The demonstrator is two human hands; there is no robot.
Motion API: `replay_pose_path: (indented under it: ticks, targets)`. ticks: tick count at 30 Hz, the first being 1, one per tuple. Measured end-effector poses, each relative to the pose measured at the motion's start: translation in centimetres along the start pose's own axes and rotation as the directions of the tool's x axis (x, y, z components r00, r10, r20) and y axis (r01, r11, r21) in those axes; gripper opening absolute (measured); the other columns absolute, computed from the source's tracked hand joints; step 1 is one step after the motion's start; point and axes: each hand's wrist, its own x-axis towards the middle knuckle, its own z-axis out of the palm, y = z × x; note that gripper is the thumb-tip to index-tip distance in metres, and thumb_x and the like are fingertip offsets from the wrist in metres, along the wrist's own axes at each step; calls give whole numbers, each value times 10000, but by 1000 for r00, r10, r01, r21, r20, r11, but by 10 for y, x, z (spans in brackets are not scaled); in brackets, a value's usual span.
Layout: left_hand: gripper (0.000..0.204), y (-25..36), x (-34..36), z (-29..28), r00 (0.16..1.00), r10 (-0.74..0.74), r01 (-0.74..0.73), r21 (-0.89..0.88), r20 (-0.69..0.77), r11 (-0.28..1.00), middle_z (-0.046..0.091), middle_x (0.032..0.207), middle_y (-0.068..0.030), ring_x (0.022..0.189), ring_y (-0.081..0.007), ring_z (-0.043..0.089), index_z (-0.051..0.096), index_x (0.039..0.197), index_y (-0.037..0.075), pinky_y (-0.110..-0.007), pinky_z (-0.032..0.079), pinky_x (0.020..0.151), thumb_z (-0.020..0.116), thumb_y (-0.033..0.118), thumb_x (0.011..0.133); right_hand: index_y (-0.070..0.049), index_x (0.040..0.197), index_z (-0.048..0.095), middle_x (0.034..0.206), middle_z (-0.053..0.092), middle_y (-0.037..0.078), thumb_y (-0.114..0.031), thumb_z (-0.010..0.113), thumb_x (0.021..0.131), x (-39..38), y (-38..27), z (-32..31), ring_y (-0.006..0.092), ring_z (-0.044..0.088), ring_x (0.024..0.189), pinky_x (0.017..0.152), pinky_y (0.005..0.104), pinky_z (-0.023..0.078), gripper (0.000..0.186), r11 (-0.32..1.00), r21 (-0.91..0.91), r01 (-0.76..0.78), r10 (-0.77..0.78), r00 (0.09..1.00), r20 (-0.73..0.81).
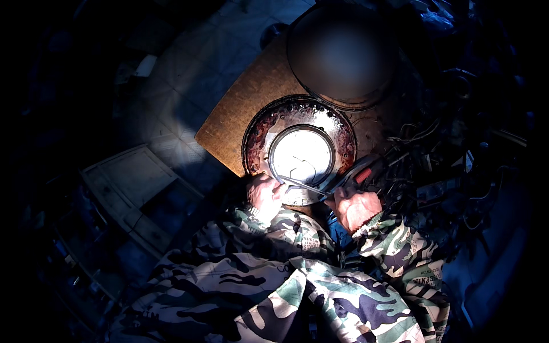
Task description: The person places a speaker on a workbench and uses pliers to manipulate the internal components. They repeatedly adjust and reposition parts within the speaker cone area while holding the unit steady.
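On a brown board, a round metal ring (256,137) lies with a dark, reddish-brown stained rim. Its round centre (303,150) glows white under strong light, and a thin curved wire or line shows across it. Across the ring's near edge runs a thin metal rod (304,186). At its left end, my left hand (265,193) is closed, fingers bent beside the ring's lower left edge. My right hand (355,208) is closed around the rod's other end, just right of the ring. The part inside each fist is hidden.
Behind the ring stands a large dark round pan-like thing (343,94), its inside blurred. The brown board (229,134) has a corner at left. A red-handled tool (363,175) and dark clutter lie right. A pale panel or frame (128,183) lies at left, over a tiled floor.
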Motion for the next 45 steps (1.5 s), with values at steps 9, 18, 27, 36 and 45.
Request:
replay_pose_path:
  ticks: [9, 18, 27, 36, 45]
  targets:
    - [155, 6, 1, 0, 998, -2, 9, 121, -60, 993, 637, 749, -151, 702, -363, 622, 686, 806, 65, -478, 500, 646, 736, 195, 872, 17, 976, 607, 805, 681, 205, -204, 746, 884, -31, -29, 6, 390, 676, 626, 518, 458, 530, 277, 947, 281, -158, 152, 987, 41]
    - [192, -1, 0, 0, 1000, 12, -13, 87, 11, 996, 658, 782, -167, 733, -389, 637, 677, 778, 44, -481, 517, 681, 749, 207, 850, 41, 1009, 660, 751, 678, 199, -257, 727, 908, -40, -24, 48, 385, 637, 532, 475, 473, 505, 322, 926, 344, -153, 199, 975, -103]
    - [168, -2, 2, 0, 995, 99, -99, 9, -28, 995, 627, 734, -147, 721, -370, 630, 664, 761, 60, -479, 499, 636, 741, 185, 844, -13, 905, 685, 559, 626, 147, -239, 576, 984, -15, -23, -4, 330, 651, 496, 442, 458, 490, 263, 989, 149, -12, 14, 1000, -14]
    - [166, 0, 0, -5, 998, 56, -56, 13, 0, 998, 656, 812, -168, 747, -385, 639, 718, 893, 43, -488, 510, 670, 732, 206, 867, -60, 877, 590, 700, 673, 138, -497, 624, 964, 15, 52, 63, 325, 678, 579, 484, 447, 521, 447, 994, -31, 109, -109, 994, 4]
    - [157, -1, 0, -4, 998, 55, -56, 59, 24, 997, 644, 776, -159, 721, -381, 633, 678, 790, 59, -472, 491, 634, 728, 188, 864, -30, 955, 647, 745, 704, 159, -459, 600, 978, 11, 29, 24, 339, 689, 622, 534, 462, 540, 432, 1000, 10, 4, -6, 988, 151]
